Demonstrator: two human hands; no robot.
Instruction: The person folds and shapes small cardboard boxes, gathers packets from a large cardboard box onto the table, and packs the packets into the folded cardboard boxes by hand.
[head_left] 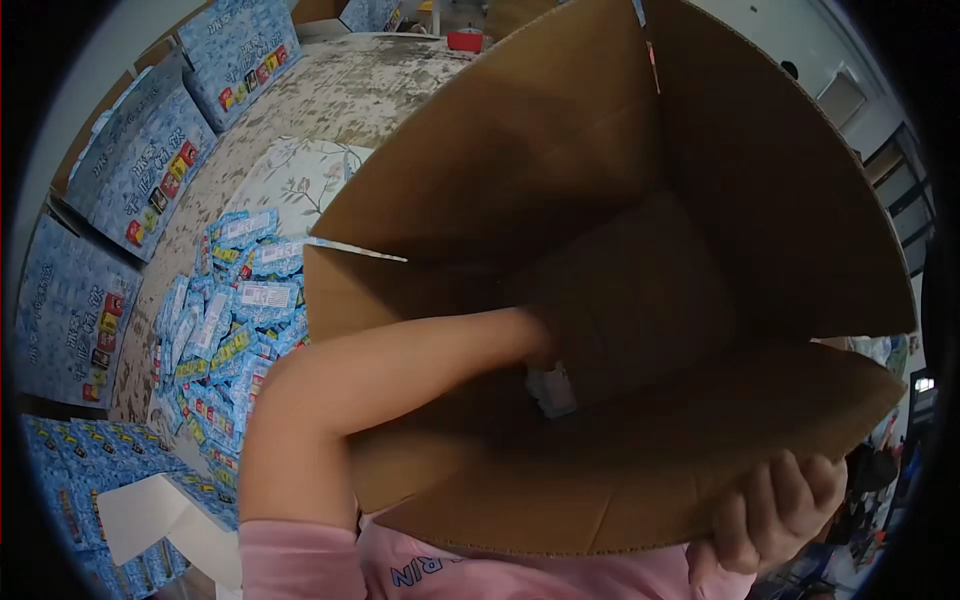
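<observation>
Brown carton: the big open box (pixel 570 505) fills the view from twelve to five o'clock, mouth tilted towards the wearer, probably so that an arm can reach deep inside.
Right hand: at four o'clock, this hand (pixel 780 515) has its fingers curled closed over the near flap, apparently steadying the box.
Left hand: near the centre, this hand (pixel 535 338) is inside the box, in shadow; whether its fingers are wide, narrow or holding something cannot be told.
Inner packet: a small pale packet (pixel 553 392) lies just beside that hand, towards five o'clock; contact is unclear.
Packet pile: blue packets (pixel 265 300) lie heaped at nine o'clock, near the box's side, likely for easy reach.
Bench: its mottled top (pixel 375 85) carries the pile and, at ten o'clock, a floral cloth (pixel 315 180).
Printed cartons: blue ones (pixel 150 170) stand in a row from nine to eleven o'clock, with large white characters and red and yellow squares; the wording is too distorted to read surely.
Shirt: pink (pixel 560 578), at six o'clock, showing "RIN".
</observation>
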